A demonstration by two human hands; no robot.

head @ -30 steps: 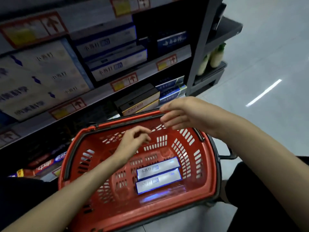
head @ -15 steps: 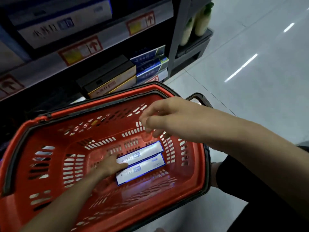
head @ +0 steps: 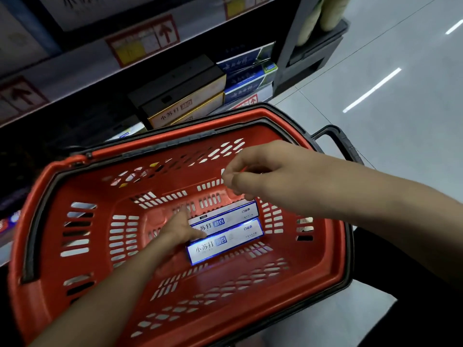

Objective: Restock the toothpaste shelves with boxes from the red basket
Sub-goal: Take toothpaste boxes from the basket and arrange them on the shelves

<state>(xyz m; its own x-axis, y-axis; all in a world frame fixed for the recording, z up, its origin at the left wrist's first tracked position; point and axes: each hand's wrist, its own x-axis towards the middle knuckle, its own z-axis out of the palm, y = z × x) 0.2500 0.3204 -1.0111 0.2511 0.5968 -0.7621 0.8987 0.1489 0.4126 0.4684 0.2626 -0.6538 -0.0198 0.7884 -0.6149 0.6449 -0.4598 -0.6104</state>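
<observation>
1 red basket (head: 100,196) stood in front of the shelves (head: 75,68), with 2 toothpaste boxes (head: 225,219) lying flat on its floor, printed faces up. The 2 lay side by side and touching along their long sides. Their long axes were parallel and ran across the basket from left to right, the right ends tilted slightly toward the shelves. The left hand (head: 178,230) reached down inside the basket and rested on the left end of the far box; blur hid whether the fingers curled round it or only touched it. The right hand (head: 253,176) hovered above the far right part of the basket, apart from both boxes, its fingers loosely bent with the thumb near the forefinger, and it held nothing. On the bottom shelf behind the basket sat 1 stack of dark boxes (head: 180,96) with gold edges and, just right of it, 1 stack of 3 blue boxes (head: 245,76), all with long axes running along the shelf. 3 red-arrow tags (head: 145,41) lined the shelf edge above. 2 pale bottles (head: 310,18) stood on the end unit.
</observation>
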